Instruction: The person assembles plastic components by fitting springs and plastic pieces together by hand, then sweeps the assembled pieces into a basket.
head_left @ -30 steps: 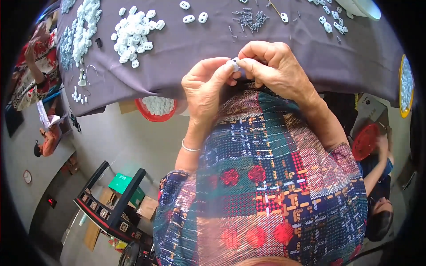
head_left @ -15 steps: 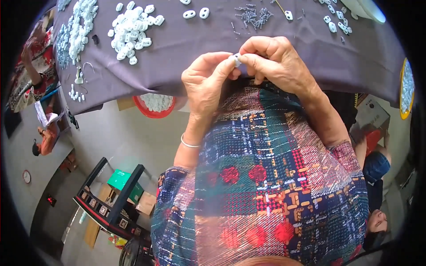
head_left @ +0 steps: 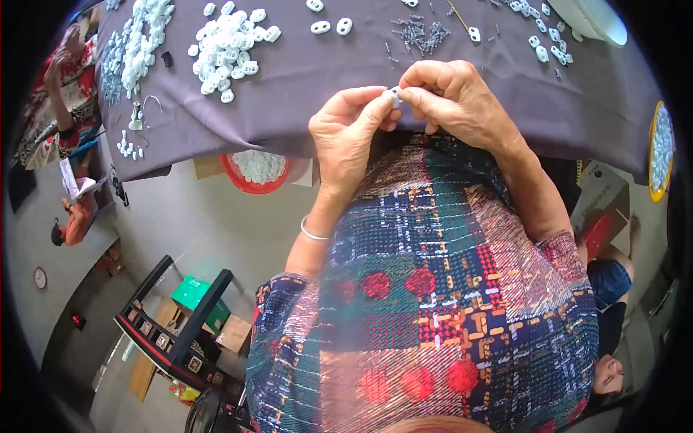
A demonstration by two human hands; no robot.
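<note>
Head view looks down on two bare hands meeting at the near edge of a table draped in a dark purple cloth (head_left: 332,79). Between them sits a small white plastic piece (head_left: 395,94), and it lies right at the junction of the two grips: the left hand (head_left: 346,137) pinches it from the left between thumb and forefinger, while the right hand (head_left: 458,97) closes on it from the right with thumb and fingertips pressed together. Most of the piece is hidden by the fingertips, so its exact shape cannot be told; only a pale sliver shows. The piece is held just above the cloth's edge, in front of the person's chest, not resting on the table. A thin bangle (head_left: 312,232) circles the left wrist.

Farther back on the cloth, well apart from the hands, lies a heap of white plastic pieces (head_left: 229,49), with a second, longer heap (head_left: 137,50) to its left. Two single white pieces (head_left: 330,27) lie near the top edge. A scatter of small grey metal pins (head_left: 421,34) lies just beyond the right hand. More white pieces (head_left: 543,40) are strewn toward the far right. Below the table edge, a red bowl (head_left: 258,172) holds further white pieces.
</note>
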